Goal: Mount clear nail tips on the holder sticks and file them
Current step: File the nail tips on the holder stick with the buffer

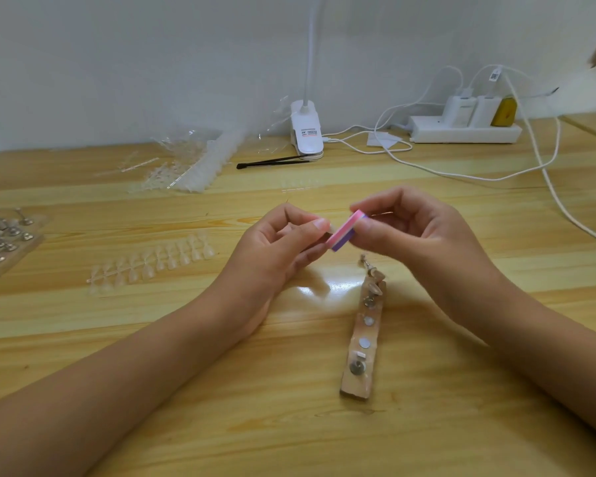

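File [345, 231] — pink over purple — pinched by right grip [417, 235]; curled left grip [283, 246] pinching pale tip [330, 230] against it. Holder strip [363, 335] near right on worktop [186, 339].

glossy wooden table [221, 425], clear plastic nail tips [152, 263], metal discs [364, 343]

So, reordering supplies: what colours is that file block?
File block: pink and purple, head view.

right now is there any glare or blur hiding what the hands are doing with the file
Head view: a bright reflection glares off the table just below the left hand; the file block in the right hand is sharp; the clear nail tip the left hand pinches barely shows.
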Demonstrator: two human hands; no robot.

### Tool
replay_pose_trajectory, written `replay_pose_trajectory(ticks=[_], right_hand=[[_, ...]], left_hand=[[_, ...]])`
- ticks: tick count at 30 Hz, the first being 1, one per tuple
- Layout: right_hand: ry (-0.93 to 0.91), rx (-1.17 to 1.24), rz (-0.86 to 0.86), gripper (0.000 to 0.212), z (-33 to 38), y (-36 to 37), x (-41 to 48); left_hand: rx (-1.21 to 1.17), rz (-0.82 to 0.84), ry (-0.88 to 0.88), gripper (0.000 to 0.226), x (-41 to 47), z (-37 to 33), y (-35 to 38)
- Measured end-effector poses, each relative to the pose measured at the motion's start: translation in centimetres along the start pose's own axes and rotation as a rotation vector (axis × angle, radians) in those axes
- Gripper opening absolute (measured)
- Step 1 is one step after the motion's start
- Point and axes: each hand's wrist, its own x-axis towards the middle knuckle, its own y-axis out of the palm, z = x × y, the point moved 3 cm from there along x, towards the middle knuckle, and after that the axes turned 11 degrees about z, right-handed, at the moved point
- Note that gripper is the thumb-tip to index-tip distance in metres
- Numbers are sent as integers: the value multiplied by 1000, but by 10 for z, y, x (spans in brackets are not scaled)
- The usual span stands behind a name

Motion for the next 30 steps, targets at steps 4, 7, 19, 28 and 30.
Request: replay_pose_trajectory(ticks=[4,7,19,28,30], right_hand=[[-4,-7,54,16,-1,5,-2],[-14,-4,29,17,2,3,-2],[23,15,10,26,3,-3,-2],[1,15,-14,22,3,5,-1],[23,11,27,18,1,8,-2]], left_hand=[[0,7,-6,7,0,0,0],[3,-4,-7,8,0,1,-1],[-8,-22,1,5,0,2,-2],[5,12,8,10,0,2,-3],[3,14,9,8,0,3,-2]])
